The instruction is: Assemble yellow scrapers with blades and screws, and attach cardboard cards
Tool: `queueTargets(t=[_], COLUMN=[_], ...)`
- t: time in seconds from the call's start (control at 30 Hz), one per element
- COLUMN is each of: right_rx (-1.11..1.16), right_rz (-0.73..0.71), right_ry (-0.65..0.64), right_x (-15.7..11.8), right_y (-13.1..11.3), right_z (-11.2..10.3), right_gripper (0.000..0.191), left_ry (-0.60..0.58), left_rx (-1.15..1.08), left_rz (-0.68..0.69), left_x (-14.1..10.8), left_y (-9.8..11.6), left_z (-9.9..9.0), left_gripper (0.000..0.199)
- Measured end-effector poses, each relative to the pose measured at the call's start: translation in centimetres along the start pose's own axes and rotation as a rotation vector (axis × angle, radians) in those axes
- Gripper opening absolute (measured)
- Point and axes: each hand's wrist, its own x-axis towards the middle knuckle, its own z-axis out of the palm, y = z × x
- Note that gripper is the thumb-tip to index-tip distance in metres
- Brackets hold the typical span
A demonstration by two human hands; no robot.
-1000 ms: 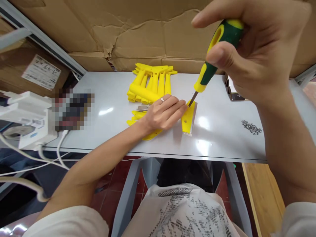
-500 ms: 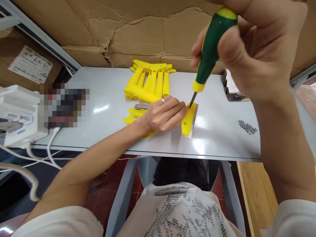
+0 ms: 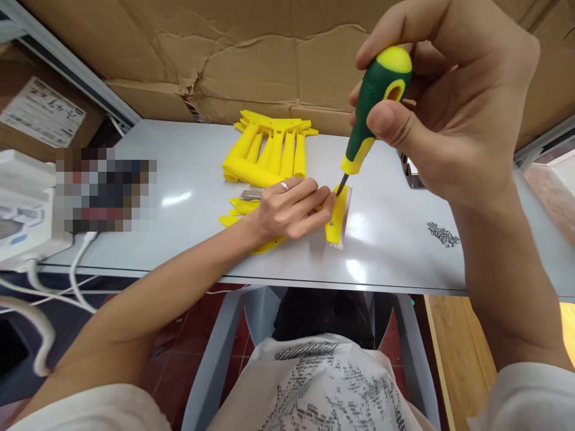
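Note:
My right hand (image 3: 449, 102) is wrapped round a green and yellow screwdriver (image 3: 375, 105), tilted with its tip down. The tip meets the upper end of a yellow scraper head (image 3: 335, 224) that has a clear strip along its right edge. My left hand (image 3: 294, 209), a ring on one finger, has its fingers closed at the left edge of that head and hides part of it. Loose yellow pieces (image 3: 245, 206) and a grey metal strip (image 3: 250, 194) lie beside and under my left hand. Behind it is a pile of yellow handles (image 3: 274, 149).
Small screws (image 3: 443, 234) lie in a heap on the white table (image 3: 395, 257), right of the scraper head. A white device with cables (image 3: 31, 215) stands at the left. Cardboard (image 3: 251, 66) rises behind the table.
My right hand and the screwdriver have come lower and slightly left, and the handle has turned. The tip stays at the yellow head's upper end. The whole view has shifted a little.

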Motion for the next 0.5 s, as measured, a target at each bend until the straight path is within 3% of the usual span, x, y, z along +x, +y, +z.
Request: queueTargets(t=[0.07,0.2,0.4,0.5], right_rx=[-0.044,0.136,0.107,0.003], right_rz=[-0.038,-0.052,-0.012,0.065], right_ry=[-0.089,-0.205,0.046,0.109], right_x=[0.2,0.8,-0.3,-1.0], right_y=[0.1,0.9,0.1,-1.1], right_z=[-0.4,-0.8,1.6,2.7], right_gripper=[0.022,0.028,0.016,0.014], left_ry=[-0.049,-0.09,-0.048,-0.023], left_rx=[-0.001,-0.001,0.008,-0.023], left_rz=[0.063,0.129,0.023,-0.014], left_x=[-0.3,-0.2,0.3,0.2], left_y=[-0.3,-0.4,0.6,0.7], left_z=[-0.2,-0.6,-0.3,-0.2], left_gripper=[0.02,0.014,0.017,0.016])
